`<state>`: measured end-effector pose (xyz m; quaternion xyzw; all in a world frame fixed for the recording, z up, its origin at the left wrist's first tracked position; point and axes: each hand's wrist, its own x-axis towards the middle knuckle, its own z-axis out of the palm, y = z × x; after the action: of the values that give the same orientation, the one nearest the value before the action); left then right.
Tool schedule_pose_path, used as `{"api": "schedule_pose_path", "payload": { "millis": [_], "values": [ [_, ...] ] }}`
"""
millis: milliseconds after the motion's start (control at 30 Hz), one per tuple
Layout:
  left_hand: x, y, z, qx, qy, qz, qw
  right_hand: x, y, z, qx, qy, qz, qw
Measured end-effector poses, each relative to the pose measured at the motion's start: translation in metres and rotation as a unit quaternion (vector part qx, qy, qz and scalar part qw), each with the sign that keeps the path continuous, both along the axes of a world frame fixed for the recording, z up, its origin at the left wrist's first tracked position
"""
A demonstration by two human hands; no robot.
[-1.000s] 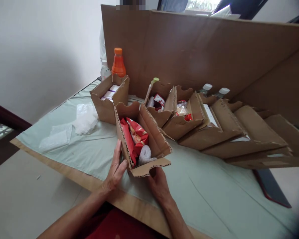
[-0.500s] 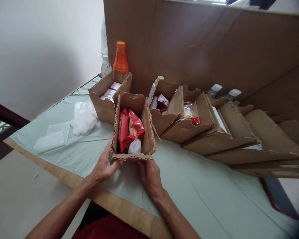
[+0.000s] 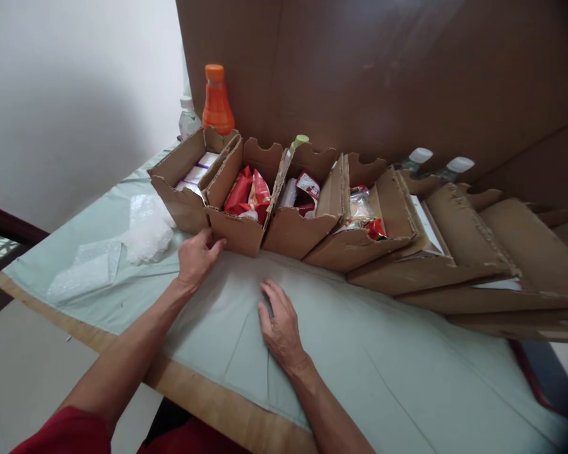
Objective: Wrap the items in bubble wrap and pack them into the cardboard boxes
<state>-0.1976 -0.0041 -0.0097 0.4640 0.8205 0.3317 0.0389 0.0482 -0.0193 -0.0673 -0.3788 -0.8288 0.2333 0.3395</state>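
Observation:
A cardboard box (image 3: 236, 232) with red snack packets (image 3: 250, 192) inside stands in the row, between a box of small white-and-purple cartons (image 3: 196, 171) and a box with a dark red-and-white item (image 3: 307, 192). My left hand (image 3: 197, 257) is at its lower front left corner, thumb against the front and fingers curled by the side. Over the cloth in front of the row is my right hand (image 3: 279, 325), open and holding nothing, its thumb apart from the fingers. Something white shows low in the snack box, mostly hidden by the front wall.
Clear bubble wrap (image 3: 146, 228) lies on the pale green cloth (image 3: 341, 353) at the left. More cardboard boxes (image 3: 459, 233) lean to the right. An orange bottle (image 3: 218, 104) and several clear bottles stand behind, before a tall cardboard panel (image 3: 341, 75).
The snack box, held in both hands before, has moved away from me into the gap in the row. My right hand has let go of it and opened; my left has shifted to its corner.

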Motion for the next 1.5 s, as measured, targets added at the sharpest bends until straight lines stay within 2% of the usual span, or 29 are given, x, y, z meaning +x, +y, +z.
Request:
{"api": "schedule_pose_path", "payload": {
  "millis": [167,367,467,533,600,667,767,833,933,1000,1067,1133,1200,1300,1367,1500],
  "values": [
    [0.009,0.026,-0.007,-0.023,-0.007,0.028,0.999,0.000,0.000,0.003,-0.002,-0.001,0.001,1.000],
    [0.016,0.028,-0.010,-0.024,-0.025,0.018,0.999,0.000,0.001,0.006,-0.020,0.006,0.011,1.000],
    [0.020,0.004,-0.013,-0.022,-0.033,-0.038,0.999,0.002,0.001,0.003,-0.016,0.017,0.011,1.000],
    [0.023,-0.026,-0.018,-0.016,-0.029,-0.115,0.993,0.003,0.002,0.003,-0.014,0.026,0.007,1.000],
    [0.027,-0.064,-0.026,0.004,-0.021,-0.191,0.981,0.001,0.003,0.011,-0.020,0.030,0.016,0.999],
    [0.033,-0.104,-0.036,0.039,-0.015,-0.225,0.973,-0.007,0.008,0.030,-0.029,0.028,0.046,0.998],
    [0.046,-0.154,-0.048,0.071,0.006,-0.240,0.968,-0.040,0.022,0.076,-0.009,0.016,0.101,0.995],
    [0.054,-0.175,-0.051,0.068,0.019,-0.253,0.965,-0.073,0.036,0.111,0.022,-0.014,0.118,0.993],
    [0.059,-0.188,-0.051,0.067,0.010,-0.266,0.962,-0.128,0.057,0.154,0.053,-0.114,0.110,0.986],
    [0.059,-0.187,-0.048,0.086,-0.004,-0.262,0.961,-0.161,0.069,0.170,0.063,-0.199,0.080,0.975],
    [0.056,-0.185,-0.047,0.107,-0.017,-0.256,0.961,-0.186,0.077,0.177,0.066,-0.258,0.042,0.963],
    [0.055,-0.184,-0.047,0.131,-0.031,-0.247,0.960,-0.200,0.081,0.178,0.065,-0.272,0.020,0.960],
    [0.055,-0.185,-0.048,0.168,-0.046,-0.217,0.961,-0.206,0.080,0.176,0.065,-0.256,0.029,0.964],
    [0.057,-0.191,-0.051,0.227,-0.061,-0.131,0.963,-0.199,0.067,0.171,0.072,-0.239,0.066,0.966],
    [0.057,-0.197,-0.054,0.239,-0.090,-0.068,0.964,-0.184,0.050,0.168,0.084,-0.235,0.097,0.963],
    [0.046,-0.207,-0.059,0.249,-0.211,0.036,0.944,-0.128,0.006,0.164,0.100,-0.196,0.162,0.962]
  ]
}}
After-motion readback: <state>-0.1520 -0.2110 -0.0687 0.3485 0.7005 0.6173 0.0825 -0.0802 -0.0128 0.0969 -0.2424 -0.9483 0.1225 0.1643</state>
